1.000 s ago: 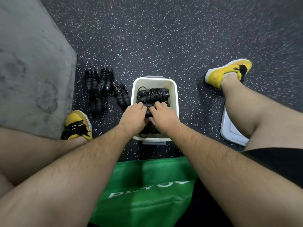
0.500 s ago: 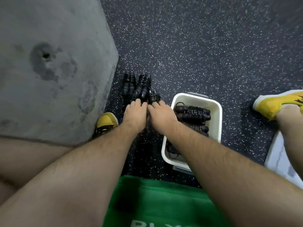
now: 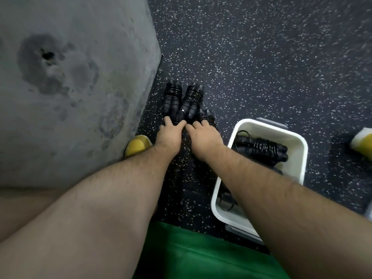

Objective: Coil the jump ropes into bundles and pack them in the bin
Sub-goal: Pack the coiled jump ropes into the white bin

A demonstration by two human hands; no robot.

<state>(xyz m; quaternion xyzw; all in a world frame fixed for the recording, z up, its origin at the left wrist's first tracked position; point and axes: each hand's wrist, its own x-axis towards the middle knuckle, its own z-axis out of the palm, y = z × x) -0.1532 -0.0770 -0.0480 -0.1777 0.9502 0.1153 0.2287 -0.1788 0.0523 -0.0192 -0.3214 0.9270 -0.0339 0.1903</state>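
Several black coiled jump rope bundles (image 3: 182, 99) lie on the speckled floor, just left of the white bin (image 3: 297, 144). My left hand (image 3: 170, 136) and my right hand (image 3: 203, 135) sit side by side on the nearest bundle of that group. Their fingers curl down over it, and the hands hide most of it. Inside the bin lie more coiled bundles (image 3: 261, 148), and a loose loop of rope (image 3: 226, 202) shows at its near end. My right forearm crosses over the bin's near left corner.
A grey concrete slab (image 3: 70, 77) fills the left side, its edge close to the floor bundles. Yellow shoes sit at the left (image 3: 137, 147) and far right (image 3: 361, 140). A green bag (image 3: 191, 256) lies at the bottom, and a white lid (image 3: 369, 210) is at the right edge.
Both hands left the bin and moved left onto the bundles on the floor. Their fingers have since closed down over the nearest bundle. The view has swung left.
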